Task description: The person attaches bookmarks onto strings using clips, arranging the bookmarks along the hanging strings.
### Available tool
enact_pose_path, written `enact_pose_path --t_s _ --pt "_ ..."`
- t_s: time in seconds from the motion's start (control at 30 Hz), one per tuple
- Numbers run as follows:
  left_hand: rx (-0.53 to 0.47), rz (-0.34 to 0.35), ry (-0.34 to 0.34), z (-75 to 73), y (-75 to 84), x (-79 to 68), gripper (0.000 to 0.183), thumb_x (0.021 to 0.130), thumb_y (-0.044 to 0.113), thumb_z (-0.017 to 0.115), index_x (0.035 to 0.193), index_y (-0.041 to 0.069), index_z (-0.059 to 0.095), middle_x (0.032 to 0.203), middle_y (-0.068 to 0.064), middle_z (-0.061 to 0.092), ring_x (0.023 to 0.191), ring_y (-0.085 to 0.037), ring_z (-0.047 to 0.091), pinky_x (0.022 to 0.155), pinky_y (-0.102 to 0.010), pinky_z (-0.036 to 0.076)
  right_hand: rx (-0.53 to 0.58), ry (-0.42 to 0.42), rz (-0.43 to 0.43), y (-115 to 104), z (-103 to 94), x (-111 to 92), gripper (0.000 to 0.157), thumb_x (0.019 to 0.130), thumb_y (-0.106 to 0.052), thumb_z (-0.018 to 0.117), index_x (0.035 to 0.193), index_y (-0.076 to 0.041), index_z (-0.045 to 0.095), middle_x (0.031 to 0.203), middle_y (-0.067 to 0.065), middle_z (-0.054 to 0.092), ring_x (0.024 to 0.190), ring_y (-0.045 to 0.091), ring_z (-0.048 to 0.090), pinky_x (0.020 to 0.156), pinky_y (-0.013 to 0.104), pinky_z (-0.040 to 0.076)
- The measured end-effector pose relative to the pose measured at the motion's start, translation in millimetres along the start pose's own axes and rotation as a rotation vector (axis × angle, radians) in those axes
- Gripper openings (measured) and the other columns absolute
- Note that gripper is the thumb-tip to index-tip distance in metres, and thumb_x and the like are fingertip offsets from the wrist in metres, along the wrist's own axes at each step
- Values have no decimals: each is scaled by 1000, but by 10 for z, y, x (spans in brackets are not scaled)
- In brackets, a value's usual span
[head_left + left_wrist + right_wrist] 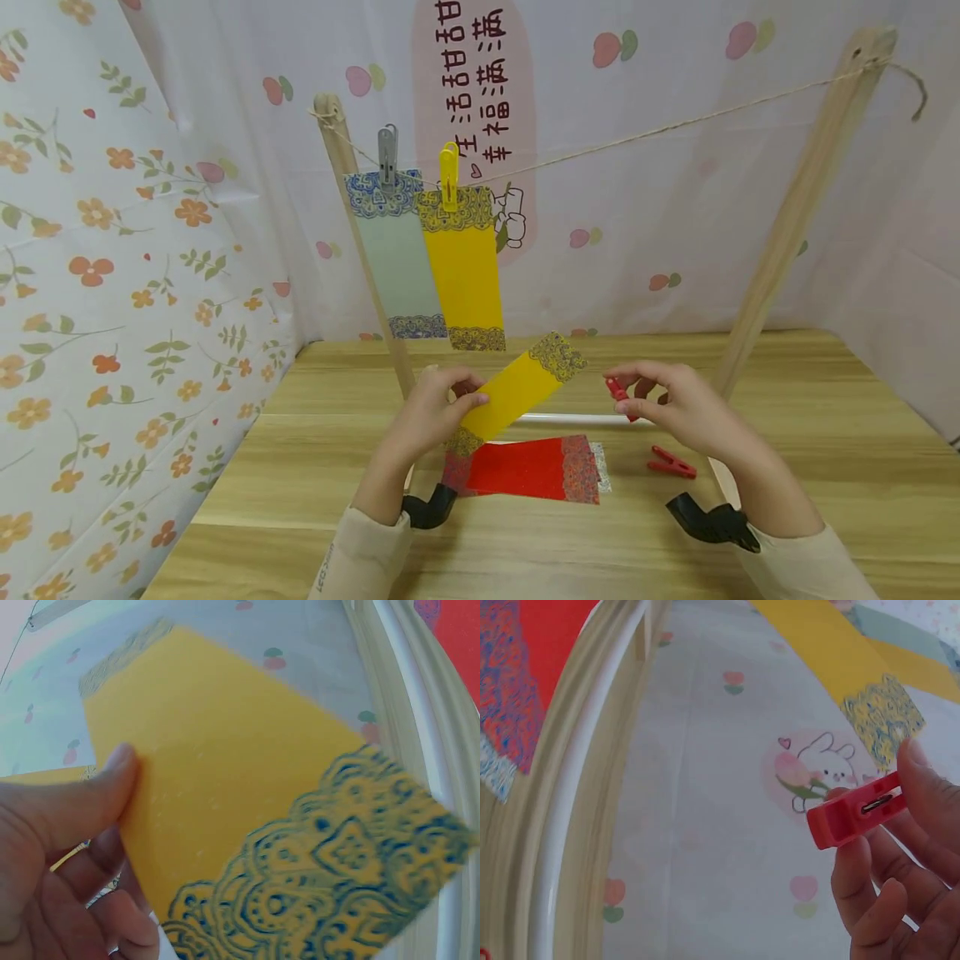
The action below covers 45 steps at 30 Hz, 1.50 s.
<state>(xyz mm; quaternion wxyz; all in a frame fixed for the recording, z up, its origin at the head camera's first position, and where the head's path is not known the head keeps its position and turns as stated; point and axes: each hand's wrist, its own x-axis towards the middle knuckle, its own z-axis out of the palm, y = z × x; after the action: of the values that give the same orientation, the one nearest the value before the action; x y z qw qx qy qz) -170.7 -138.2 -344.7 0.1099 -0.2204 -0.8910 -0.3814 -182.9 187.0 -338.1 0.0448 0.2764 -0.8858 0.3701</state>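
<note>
My left hand pinches a yellow paper card by its long edge, thumb in front and fingers behind. The card has dark lace-like patterned bands at both ends and tilts up to the right; in the left wrist view one band is close to the camera. In my right hand a red clothespin is held between thumb and fingertips, its metal spring showing. Below the hands, a red patterned card lies on the table over a whitish patterned one. Another red clothespin lies near the right wrist.
A twine line runs between two wooden posts, the left and right. From it hang a pale green card under a grey clothespin and a yellow card under a yellow clothespin. A white rod crosses the wooden table.
</note>
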Motion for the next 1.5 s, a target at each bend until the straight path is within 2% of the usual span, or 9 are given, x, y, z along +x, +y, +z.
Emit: enact_pose_path --t_s 0.17,0.33,0.53,0.67,0.77,1.0,1.17,1.3,1.5 --pt "-42 -24 136 -33 50 23 4 87 6 74 91 6 73 80 -2 68 77 -14 57 69 -27 49 44 47 -22 -85 9 114 33 89 -16 74 121 -12 69 92 -3 71 81 5 57 63 24 50" --pt "-65 -25 214 -53 91 52 5 87 6 74 92 6 74 80 -4 68 77 -16 57 62 -23 43 92 157 -105 -184 21 198 35 88 -8 74 122 -9 68 84 -2 68 76 5 62 63 23 52" --pt "-148 -21 312 0 110 84 6 87 8 75 91 5 74 83 -8 70 78 -18 59 55 -21 40 134 267 -170 -321 -2 309 38 85 -3 75 122 -8 68 86 4 70 74 4 65 64 20 55" --pt "-222 -13 397 50 116 102 6 88 10 75 90 5 73 85 -9 70 78 -16 58 50 -20 36 145 314 -215 -424 -31 406 38 84 0 75 121 -4 68 88 8 70 77 1 62 66 16 55" --pt "-257 8 442 67 140 131 6 88 11 74 90 6 73 86 -9 70 78 -13 58 50 -19 35 168 335 -243 -525 -70 486 37 84 1 75 120 -2 68 88 6 69 78 0 61 67 15 55" --pt "-268 55 498 94 176 203 6 88 8 74 91 3 73 88 -12 70 79 -13 58 53 -20 41 350 392 -342 -774 -154 661 37 83 11 71 119 6 66 92 -13 69 81 4 66 67 19 58" --pt "-273 49 527 111 188 255 7 88 9 74 91 3 73 87 -11 70 78 -12 58 55 -19 42 453 427 -352 -913 -207 772 38 83 13 70 120 9 64 96 -12 72 86 7 68 74 21 58" --pt "-297 42 536 127 191 296 8 89 11 74 93 4 74 88 -11 71 78 -13 61 57 -19 47 511 456 -354 -988 -253 834 36 83 12 71 118 9 63 94 -9 72 86 9 67 74 20 58" --pt "-385 51 536 137 234 349 11 90 9 72 98 1 72 90 -16 69 76 -9 60 61 -19 49 552 493 -380 -1125 -324 912 33 83 9 72 114 -1 65 93 -9 73 84 11 67 71 20 57"
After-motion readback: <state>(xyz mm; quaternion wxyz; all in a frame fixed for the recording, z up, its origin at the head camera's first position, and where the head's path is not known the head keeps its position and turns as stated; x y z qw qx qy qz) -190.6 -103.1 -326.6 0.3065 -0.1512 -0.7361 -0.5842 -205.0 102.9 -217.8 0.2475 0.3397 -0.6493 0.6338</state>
